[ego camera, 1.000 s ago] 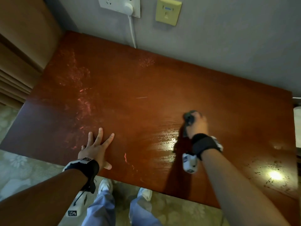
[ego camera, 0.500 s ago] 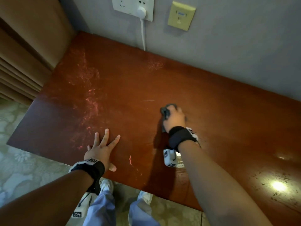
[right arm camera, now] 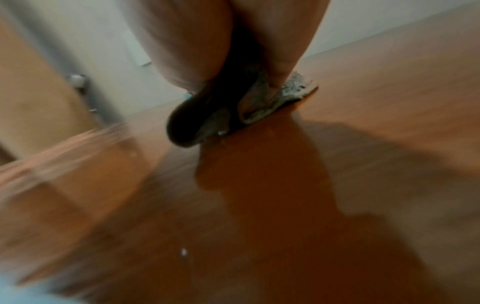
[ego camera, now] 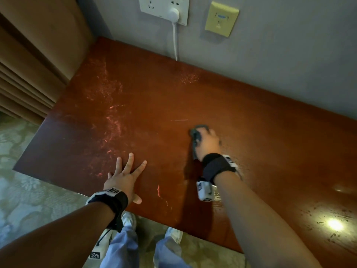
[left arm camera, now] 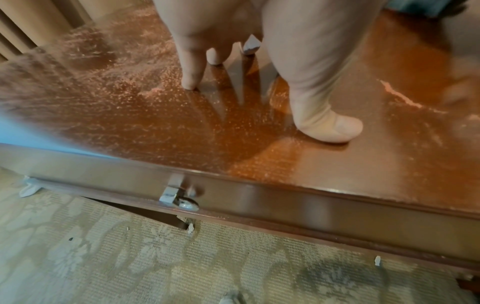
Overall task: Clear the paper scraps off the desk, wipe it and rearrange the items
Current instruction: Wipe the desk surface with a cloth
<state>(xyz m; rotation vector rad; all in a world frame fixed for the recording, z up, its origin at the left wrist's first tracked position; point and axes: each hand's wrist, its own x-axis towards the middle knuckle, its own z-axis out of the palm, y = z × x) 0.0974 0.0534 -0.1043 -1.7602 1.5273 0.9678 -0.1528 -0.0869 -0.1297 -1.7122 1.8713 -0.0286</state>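
Right hand: fingers curled round a bunched dark cloth, pressing it onto the desk near mid-surface; blurred in its wrist view.
Left hand: flat, fingers spread and straight, palm down by the front edge, holding nothing; apparently bracing.

Items, largest first:
1. Desk: reddish-brown wood, glossy. No paper scraps or other objects show on the visible top.
2. Carpet: pale, patterned, below the front edge.
3. Dusty streaks: pale film over the left part of the top, well apart from the cloth.
4. Wall socket: white, one plug in it, cable dropping behind the desk.
5. Yellow wall plate: beside the socket.
6. Paper scraps: a few small white bits on the carpet.

Step in hand: wiping, judged about midway. The next move likely calls for carrying the cloth left across the streaks, with the left hand lifted out of its path. Rearranging is not yet begun.

Writing: the plate's blue label is too small to read. Wrist bands carry black-and-white square markers, no legible words. No brand shows on the socket.
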